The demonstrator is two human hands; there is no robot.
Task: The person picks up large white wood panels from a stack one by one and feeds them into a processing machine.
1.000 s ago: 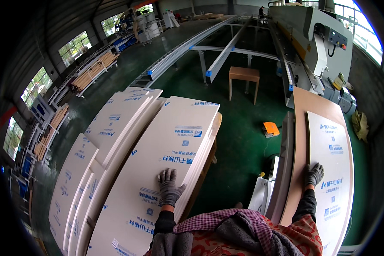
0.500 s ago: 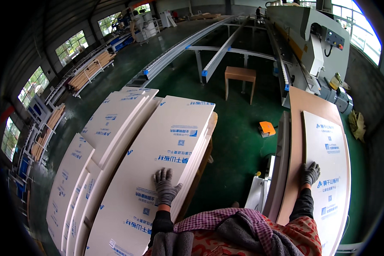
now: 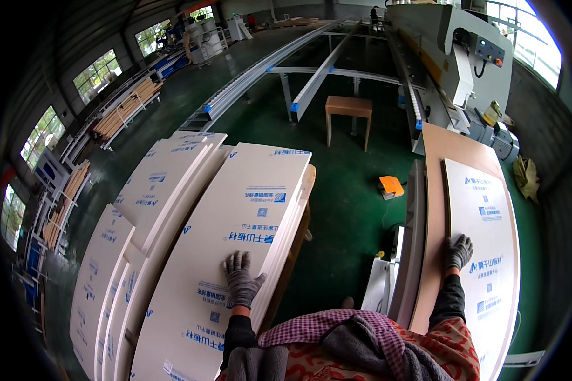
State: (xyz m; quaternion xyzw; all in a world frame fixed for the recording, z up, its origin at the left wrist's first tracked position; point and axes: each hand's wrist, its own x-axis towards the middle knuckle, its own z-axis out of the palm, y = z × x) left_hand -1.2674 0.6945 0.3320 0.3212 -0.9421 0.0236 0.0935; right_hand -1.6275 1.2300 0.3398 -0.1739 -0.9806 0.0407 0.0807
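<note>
Left hand [image 3: 241,279] is pressed flat, grip wide open, on the top white panel [image 3: 235,247] of the stack. Right hand [image 3: 457,252] lies open-fingered on another white board [image 3: 486,235] atop a brown sheet [image 3: 435,190], near the orange box [image 3: 391,186].

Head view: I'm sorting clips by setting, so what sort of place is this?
Most likely a panel-processing workshop: stacks of white film-covered boards, long roller conveyor rails, and a large grey machine on a green floor.

Wooden stool [image 3: 349,109] on green floor [image 3: 337,209]; orange box [image 3: 391,186]; grey machine [image 3: 454,44]; roller rails [image 3: 311,82].
</note>
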